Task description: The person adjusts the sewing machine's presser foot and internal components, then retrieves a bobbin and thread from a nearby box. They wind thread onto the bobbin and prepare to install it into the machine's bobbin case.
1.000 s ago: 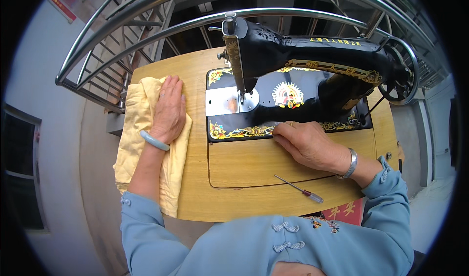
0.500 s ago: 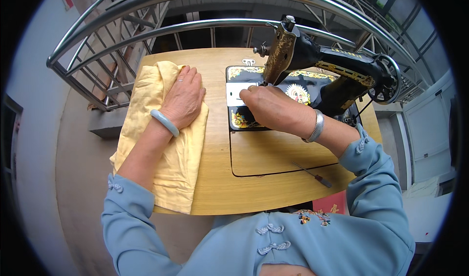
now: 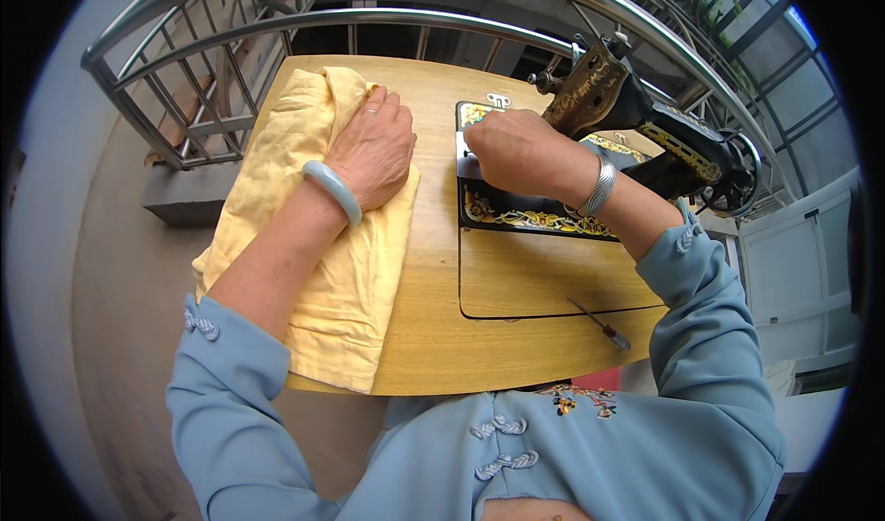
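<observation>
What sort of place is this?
Probably a sewing spot on a balcony or landing: a metal railing runs behind a wooden table with a black sewing machine.

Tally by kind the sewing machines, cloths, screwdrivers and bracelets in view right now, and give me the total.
Sewing machine: 1
Yellow cloth: 1
Screwdriver: 1
Bracelets: 2, a pale blue bracelet on the left wrist and a silver bracelet on the right
Total: 5
</observation>
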A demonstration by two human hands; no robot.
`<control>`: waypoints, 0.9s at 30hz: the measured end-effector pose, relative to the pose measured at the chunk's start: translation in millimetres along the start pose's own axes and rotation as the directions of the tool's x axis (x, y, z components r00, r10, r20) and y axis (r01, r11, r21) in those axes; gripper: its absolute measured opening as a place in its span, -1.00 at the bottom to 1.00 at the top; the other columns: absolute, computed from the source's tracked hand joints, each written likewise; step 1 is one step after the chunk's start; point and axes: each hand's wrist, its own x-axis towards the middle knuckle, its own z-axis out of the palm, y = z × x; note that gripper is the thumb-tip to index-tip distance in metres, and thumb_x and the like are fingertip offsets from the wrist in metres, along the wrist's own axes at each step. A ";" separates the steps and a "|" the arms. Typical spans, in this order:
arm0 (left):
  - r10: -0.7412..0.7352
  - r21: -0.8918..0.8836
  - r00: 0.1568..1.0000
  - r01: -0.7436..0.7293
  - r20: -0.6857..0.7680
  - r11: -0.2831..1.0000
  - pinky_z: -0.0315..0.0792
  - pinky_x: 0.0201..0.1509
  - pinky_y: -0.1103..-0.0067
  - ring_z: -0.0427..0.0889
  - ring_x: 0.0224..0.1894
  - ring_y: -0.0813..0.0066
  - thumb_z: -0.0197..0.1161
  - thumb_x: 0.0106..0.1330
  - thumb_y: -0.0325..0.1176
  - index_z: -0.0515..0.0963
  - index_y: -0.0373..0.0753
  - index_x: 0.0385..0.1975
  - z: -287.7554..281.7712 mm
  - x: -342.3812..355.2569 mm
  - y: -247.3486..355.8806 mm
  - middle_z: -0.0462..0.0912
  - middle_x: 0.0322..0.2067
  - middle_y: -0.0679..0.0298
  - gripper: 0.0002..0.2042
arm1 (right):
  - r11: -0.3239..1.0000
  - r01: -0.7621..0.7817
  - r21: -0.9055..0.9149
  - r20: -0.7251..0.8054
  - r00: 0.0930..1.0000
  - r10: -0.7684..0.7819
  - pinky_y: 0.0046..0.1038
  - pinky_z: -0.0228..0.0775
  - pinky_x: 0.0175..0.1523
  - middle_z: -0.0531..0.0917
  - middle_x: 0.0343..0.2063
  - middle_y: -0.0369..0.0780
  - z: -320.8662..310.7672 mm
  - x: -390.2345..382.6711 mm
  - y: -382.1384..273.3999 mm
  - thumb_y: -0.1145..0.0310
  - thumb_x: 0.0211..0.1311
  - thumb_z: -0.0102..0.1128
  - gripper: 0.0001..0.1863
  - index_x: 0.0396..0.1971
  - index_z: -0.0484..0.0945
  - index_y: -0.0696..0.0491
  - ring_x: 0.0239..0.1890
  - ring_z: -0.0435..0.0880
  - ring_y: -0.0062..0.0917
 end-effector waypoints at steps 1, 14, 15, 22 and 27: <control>-0.003 0.021 1.000 0.003 0.023 1.000 0.16 0.46 0.29 0.37 0.24 -0.05 0.08 0.41 -0.39 0.46 -0.50 -0.11 -1.9 0.2 0.3 0.48 0.02 -0.15 -0.74 | 1.000 0.002 0.010 0.028 1.000 -0.003 -0.12 0.55 -0.25 0.65 -0.54 0.10 -3.7 1.6 -1.6 0.54 0.11 0.10 -0.86 -0.49 0.61 0.28 -0.40 0.70 -0.02; -0.215 0.132 0.958 0.242 -0.192 0.961 -0.07 0.57 0.18 0.08 0.49 -0.05 0.15 0.40 -0.12 0.30 -0.56 0.27 0.8 2.7 -1.2 0.27 0.35 -0.16 -0.37 | 0.700 0.542 -0.465 0.439 0.828 -0.349 -0.44 0.54 -0.26 0.73 -0.55 -0.22 16.3 35.5 27.6 0.38 0.14 0.25 -0.82 -0.57 0.73 0.12 -0.37 0.73 -0.41; -0.244 0.151 0.951 0.274 -0.191 0.950 -0.09 0.56 0.12 0.06 0.50 -0.05 0.19 0.37 -0.05 0.28 -0.54 0.29 -4.3 2.2 -3.6 0.26 0.36 -0.15 -0.31 | 0.622 0.595 -0.508 0.517 0.789 -0.332 -0.46 0.54 -0.28 0.72 -0.56 -0.25 11.6 37.9 24.5 0.38 0.14 0.25 -0.82 -0.57 0.73 0.12 -0.39 0.73 -0.42; -0.674 0.051 0.738 0.674 -0.002 0.737 0.17 0.42 0.02 0.24 0.41 -0.13 0.39 0.05 0.33 0.16 -0.46 0.39 -27.1 -3.3 -26.7 0.30 0.32 -0.21 0.10 | 0.952 -0.050 0.303 0.411 0.908 -0.083 -0.51 0.20 -0.73 0.61 -0.68 -0.20 25.2 31.2 43.2 0.44 0.30 0.16 -0.77 -0.55 0.55 0.20 -0.76 0.53 -0.59; -0.721 -0.118 0.661 0.748 0.206 0.653 0.50 0.19 0.18 0.54 0.19 -0.11 0.43 0.01 0.32 0.21 -0.40 0.35 -20.3 -8.7 -75.0 0.49 0.13 -0.22 0.06 | 0.452 -0.497 0.741 0.484 0.862 0.153 -0.59 0.05 -0.74 0.45 -0.72 -0.33 2.3 18.1 21.8 0.44 0.32 0.12 -0.76 -0.57 0.48 0.19 -0.78 0.33 -0.72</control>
